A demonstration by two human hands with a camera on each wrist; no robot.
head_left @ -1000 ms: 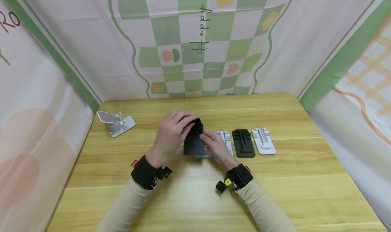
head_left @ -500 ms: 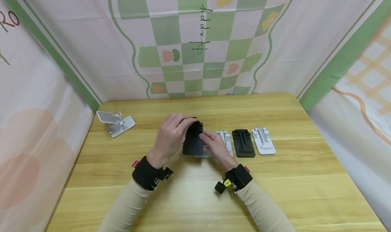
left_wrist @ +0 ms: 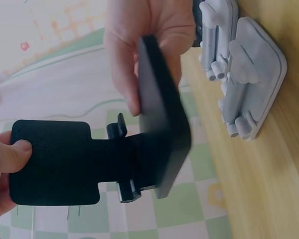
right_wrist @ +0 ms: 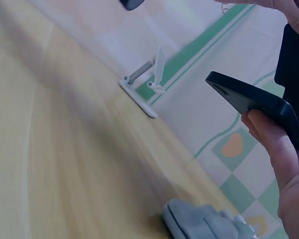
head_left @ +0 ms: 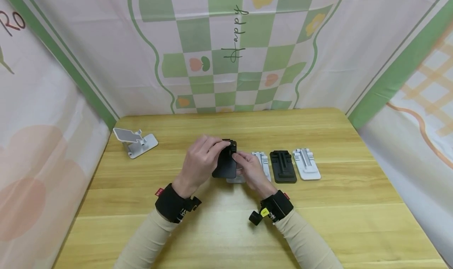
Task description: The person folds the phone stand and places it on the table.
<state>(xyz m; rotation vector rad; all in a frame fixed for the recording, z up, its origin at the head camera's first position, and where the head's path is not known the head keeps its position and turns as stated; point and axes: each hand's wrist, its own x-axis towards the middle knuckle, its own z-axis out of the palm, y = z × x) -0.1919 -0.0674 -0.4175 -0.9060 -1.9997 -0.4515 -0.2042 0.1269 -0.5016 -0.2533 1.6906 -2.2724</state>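
Observation:
A black folding phone stand [head_left: 224, 166] is held up above the table by both hands, partly unfolded. My left hand [head_left: 201, 159] pinches the end of its support plate [left_wrist: 55, 162], thumb on the plate's face. My right hand [head_left: 252, 170] grips the edge of the base [left_wrist: 162, 119], fingers under it in the right wrist view. Between plate and base, the hinge [left_wrist: 127, 159] shows in the left wrist view. A light grey folded stand [head_left: 236, 180] lies below the black one, mostly covered. Beside it, a white folded stand [head_left: 262, 161] is partly behind my right hand.
To the right, a black folded stand [head_left: 283, 166] and another white one [head_left: 306, 164] continue the row on the wooden table [head_left: 226, 229]. An unfolded white stand [head_left: 136, 143] stands at the back left. Printed cloth [head_left: 230, 80] walls the back and sides.
My left hand has come slightly lower, tipping the support plate of the black stand a little. My right hand keeps its grip on the base, and the other stands stay where they were.

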